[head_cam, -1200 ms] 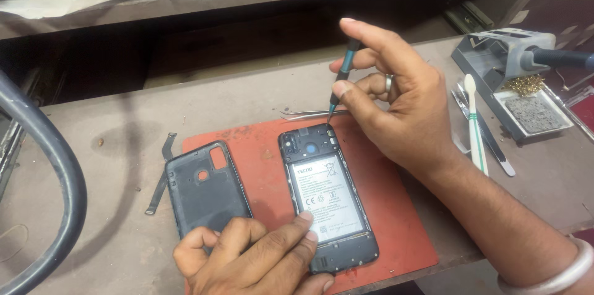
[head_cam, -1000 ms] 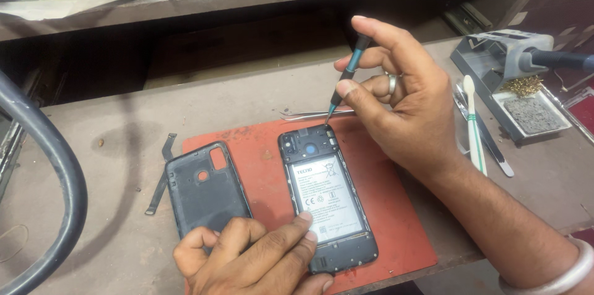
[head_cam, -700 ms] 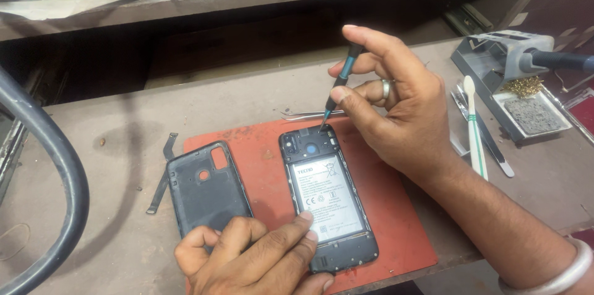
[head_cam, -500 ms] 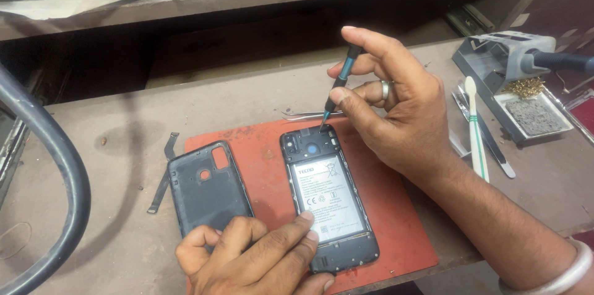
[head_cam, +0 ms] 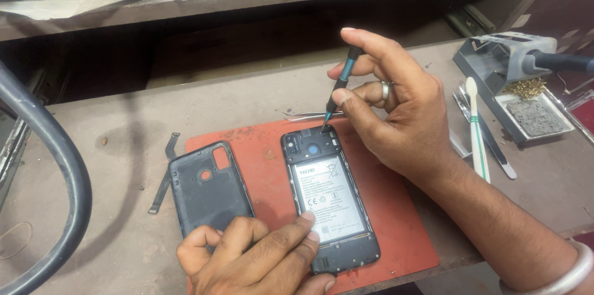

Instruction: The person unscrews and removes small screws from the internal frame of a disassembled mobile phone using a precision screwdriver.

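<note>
Right hand (head_cam: 396,109) coming in from 4 o'clock, wrist bent, thumb and fingers pinching precision screwdriver (head_cam: 339,89), tip pressing on top right corner of opened phone (head_cam: 328,199). Left hand (head_cam: 257,258) at 6 o'clock, lying flat, fingers curled loose, grasping nothing, fingertip pinning phone's lower edge. Phone lying back-up on red mat (head_cam: 402,233), battery showing. Removed back cover (head_cam: 207,187) resting at phone's 9 o'clock. Soldering stand tray (head_cam: 532,115) at 2 o'clock holding sponge, brass wool.
</note>
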